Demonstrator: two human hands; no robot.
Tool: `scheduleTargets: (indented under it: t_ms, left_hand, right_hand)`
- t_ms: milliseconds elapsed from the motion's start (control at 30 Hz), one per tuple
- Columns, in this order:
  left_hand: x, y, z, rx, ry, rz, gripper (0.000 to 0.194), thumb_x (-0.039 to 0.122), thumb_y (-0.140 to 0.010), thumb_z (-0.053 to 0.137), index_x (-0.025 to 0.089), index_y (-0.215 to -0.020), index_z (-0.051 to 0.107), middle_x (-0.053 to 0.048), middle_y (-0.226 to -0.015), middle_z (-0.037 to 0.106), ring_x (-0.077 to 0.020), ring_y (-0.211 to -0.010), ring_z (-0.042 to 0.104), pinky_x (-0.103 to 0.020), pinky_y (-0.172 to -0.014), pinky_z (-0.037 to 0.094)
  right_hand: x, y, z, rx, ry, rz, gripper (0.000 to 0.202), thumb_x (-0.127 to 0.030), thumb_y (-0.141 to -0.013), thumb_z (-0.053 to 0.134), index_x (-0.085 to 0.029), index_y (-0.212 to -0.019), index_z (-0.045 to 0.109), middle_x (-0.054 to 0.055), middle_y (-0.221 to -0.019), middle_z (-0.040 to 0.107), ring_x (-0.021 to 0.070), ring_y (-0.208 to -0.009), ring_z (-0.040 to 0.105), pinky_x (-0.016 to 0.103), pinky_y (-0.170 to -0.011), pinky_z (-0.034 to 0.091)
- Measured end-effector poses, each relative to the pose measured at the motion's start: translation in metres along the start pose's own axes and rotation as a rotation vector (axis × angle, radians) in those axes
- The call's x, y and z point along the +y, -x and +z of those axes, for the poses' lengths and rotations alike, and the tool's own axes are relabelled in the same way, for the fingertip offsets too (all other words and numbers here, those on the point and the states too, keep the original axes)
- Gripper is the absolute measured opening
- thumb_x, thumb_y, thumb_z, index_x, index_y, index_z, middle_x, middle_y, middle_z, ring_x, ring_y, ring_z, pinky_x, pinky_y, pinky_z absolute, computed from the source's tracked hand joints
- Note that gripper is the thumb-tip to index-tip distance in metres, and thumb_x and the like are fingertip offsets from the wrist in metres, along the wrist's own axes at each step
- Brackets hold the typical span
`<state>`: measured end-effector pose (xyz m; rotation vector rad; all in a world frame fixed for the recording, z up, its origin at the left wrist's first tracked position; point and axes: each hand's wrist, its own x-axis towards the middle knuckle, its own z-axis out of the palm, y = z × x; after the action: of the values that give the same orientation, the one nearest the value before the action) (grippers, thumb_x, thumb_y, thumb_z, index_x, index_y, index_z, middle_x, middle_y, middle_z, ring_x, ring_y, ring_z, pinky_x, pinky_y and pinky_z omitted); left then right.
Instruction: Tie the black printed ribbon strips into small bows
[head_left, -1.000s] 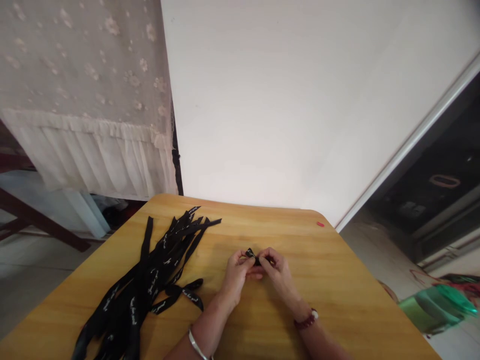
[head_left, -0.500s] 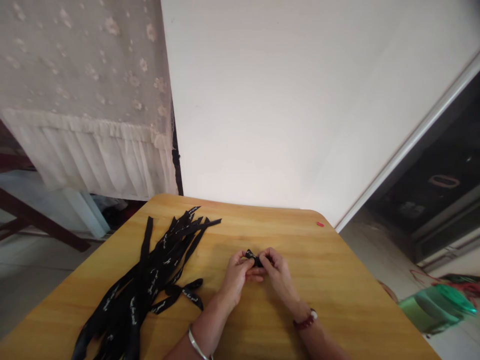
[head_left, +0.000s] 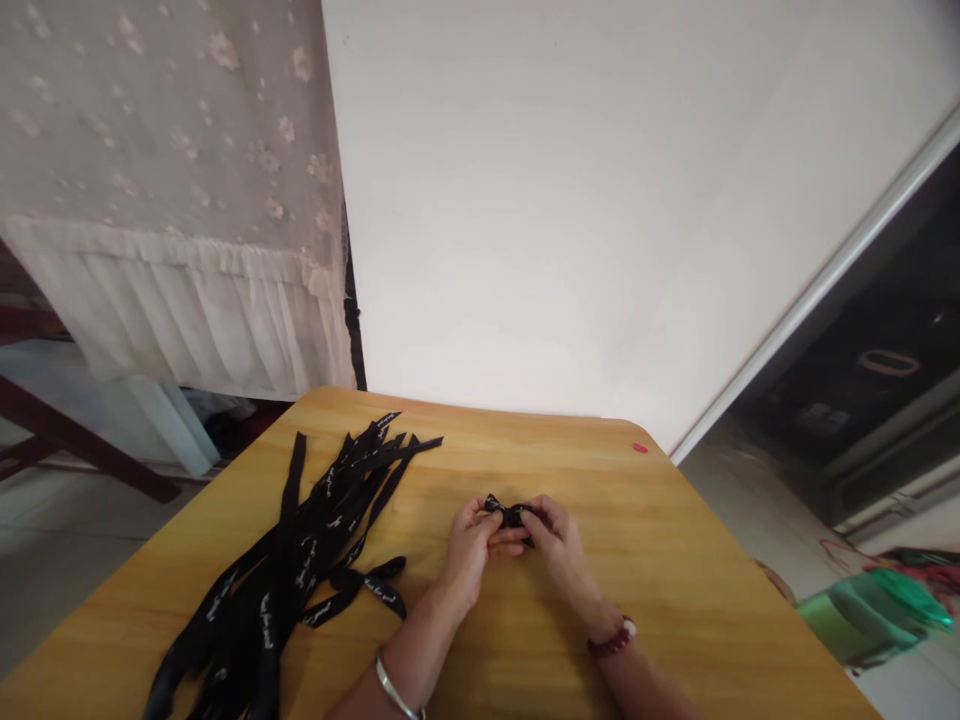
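A small black ribbon bow with a little white lettering is held between my two hands, just over the table. My left hand pinches its left side with thumb and fingers, and some fingers reach underneath. On the other side, my right hand grips the bow's right loop between thumb and index finger. Left of my hands lies a pile of black ribbons printed with white script. Close to that pile's right edge rests a looped ribbon piece.
The wooden table stands against a white panel. A small red object lies near its far right corner. On the right, below table height, is a green translucent container. A lace curtain hangs at the left.
The bow now shows wider between my hands, its loops drawn out to both sides. My fingers have shifted slightly on it; the ribbon pile is unmoved.
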<state>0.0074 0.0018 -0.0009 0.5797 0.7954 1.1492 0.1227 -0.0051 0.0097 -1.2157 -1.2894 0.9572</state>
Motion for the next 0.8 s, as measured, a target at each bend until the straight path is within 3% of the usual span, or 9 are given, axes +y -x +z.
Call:
scheduleTargets:
  t_ms: [300, 533, 800]
  left_hand:
    - [-0.001, 0.0013, 0.0014, -0.042, -0.041, 0.006, 0.021, 0.021, -0.067, 0.059, 0.016, -0.078, 0.042, -0.005, -0.069, 0.063, -0.0203, -0.06, 0.065, -0.023, -0.045, 0.05]
    - [0.0044, 0.0068, 0.0053, -0.07, -0.05, -0.037, 0.031, 0.044, -0.067, 0.054, 0.018, -0.076, 0.039, -0.003, -0.083, 0.06, -0.0161, -0.042, 0.061, -0.02, -0.025, 0.039]
    - [0.0003, 0.0048, 0.0041, -0.005, -0.153, 0.044, 0.034, 0.043, -0.06, 0.061, 0.017, -0.07, 0.042, 0.001, -0.067, 0.058, -0.0106, -0.031, 0.054, -0.016, -0.022, 0.033]
  right_hand:
    - [0.0013, 0.0001, -0.0015, -0.018, 0.024, -0.003, 0.016, -0.03, -0.068, 0.055, -0.018, -0.06, 0.049, -0.003, -0.056, 0.049, 0.0129, -0.056, 0.047, 0.022, -0.051, 0.037]
    - [0.0019, 0.0, -0.0017, 0.022, 0.089, -0.037, 0.01, -0.026, -0.07, 0.052, -0.017, -0.066, 0.055, 0.002, -0.063, 0.058, 0.0157, -0.062, 0.053, 0.024, -0.057, 0.041]
    - [0.0024, 0.0001, -0.0018, -0.025, 0.076, -0.029, 0.012, -0.029, -0.069, 0.055, -0.018, -0.067, 0.056, 0.002, -0.064, 0.06, 0.017, -0.065, 0.055, 0.025, -0.057, 0.043]
